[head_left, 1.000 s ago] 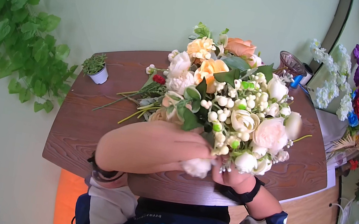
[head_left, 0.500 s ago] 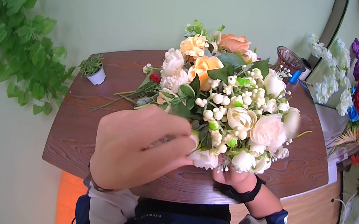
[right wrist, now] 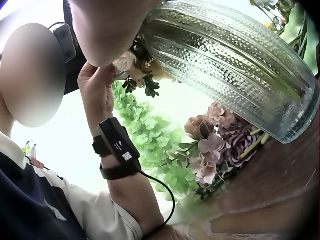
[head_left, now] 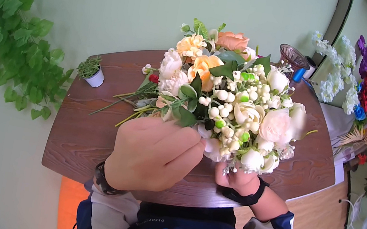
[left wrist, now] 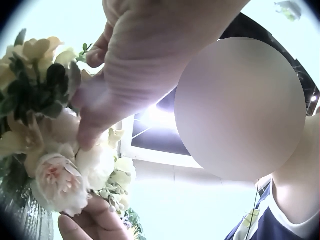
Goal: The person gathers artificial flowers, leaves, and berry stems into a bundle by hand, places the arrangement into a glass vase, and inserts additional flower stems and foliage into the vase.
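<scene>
A large bouquet of artificial flowers (head_left: pixel 218 98) fills the middle of the table, standing in a ribbed clear glass vase (right wrist: pixel 225 65). At the bouquet's front left, my left hand (head_left: pixel 154 156) pinches a white rose (left wrist: pixel 95 167), its thumb on the petals. My right hand (head_left: pixel 238 178) is under the front blooms, fingers bent at the base of a pale pink rose (left wrist: pixel 59 182); what lies inside them is hidden by the flowers. Loose green stems (head_left: pixel 136 118) stick out left of the bouquet, beyond my left hand.
A small white potted plant (head_left: pixel 95 79) stands at the table's back left, near hanging green vines (head_left: pixel 16 31). A pinkish glass vase (head_left: pixel 294 58) and a blue tube (head_left: pixel 298 75) are at the back right. Mauve and pink flowers (right wrist: pixel 215 145) lie on the dark wooden table (head_left: pixel 76 139).
The white rose has gone up and into the bouquet's front left with my left hand. That hand has drawn back somewhat and bent its fingers. My right hand stays almost in place.
</scene>
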Demonstrator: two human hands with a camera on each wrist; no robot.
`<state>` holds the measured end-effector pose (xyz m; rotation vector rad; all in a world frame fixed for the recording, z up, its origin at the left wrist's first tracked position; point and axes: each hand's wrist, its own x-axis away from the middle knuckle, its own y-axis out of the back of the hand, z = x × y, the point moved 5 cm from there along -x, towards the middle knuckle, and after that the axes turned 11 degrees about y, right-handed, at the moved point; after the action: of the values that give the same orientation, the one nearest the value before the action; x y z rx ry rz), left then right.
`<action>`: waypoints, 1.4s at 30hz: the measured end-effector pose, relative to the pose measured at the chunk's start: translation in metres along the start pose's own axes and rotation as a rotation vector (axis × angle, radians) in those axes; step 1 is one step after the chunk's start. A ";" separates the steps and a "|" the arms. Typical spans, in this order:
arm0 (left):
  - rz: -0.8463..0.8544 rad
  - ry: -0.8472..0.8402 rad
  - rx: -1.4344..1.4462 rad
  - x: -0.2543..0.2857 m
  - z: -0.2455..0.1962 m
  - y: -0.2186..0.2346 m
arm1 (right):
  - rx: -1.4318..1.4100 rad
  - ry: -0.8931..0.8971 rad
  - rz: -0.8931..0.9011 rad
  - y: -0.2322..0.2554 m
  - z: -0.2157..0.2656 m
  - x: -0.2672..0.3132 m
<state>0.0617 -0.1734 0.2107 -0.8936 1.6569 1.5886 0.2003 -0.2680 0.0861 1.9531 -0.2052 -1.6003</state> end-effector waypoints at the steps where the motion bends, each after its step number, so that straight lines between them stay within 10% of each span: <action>1: 0.001 0.000 0.000 0.000 0.000 0.000 | 0.000 -0.001 -0.001 -0.002 0.000 -0.001; 4: 0.042 -0.033 0.016 -0.005 -0.003 0.003 | 0.040 0.000 -0.071 -0.004 -0.001 0.001; 9: -0.118 0.036 0.140 -0.004 0.011 0.023 | 0.416 0.498 -0.020 -0.014 0.015 0.017; 14: -0.310 0.150 0.227 0.004 0.027 0.038 | -0.210 -0.179 0.164 0.006 -0.011 0.021; 30: -0.465 0.551 0.265 0.013 0.048 0.031 | -0.333 -0.259 0.231 -0.030 -0.023 0.015; 42: 0.064 -0.113 0.056 -0.019 0.019 0.000 | -0.410 -0.243 0.260 -0.048 -0.020 0.006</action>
<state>0.0720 -0.1543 0.2261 -0.7155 1.6567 1.5974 0.2081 -0.2249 0.0572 1.3647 -0.2004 -1.5589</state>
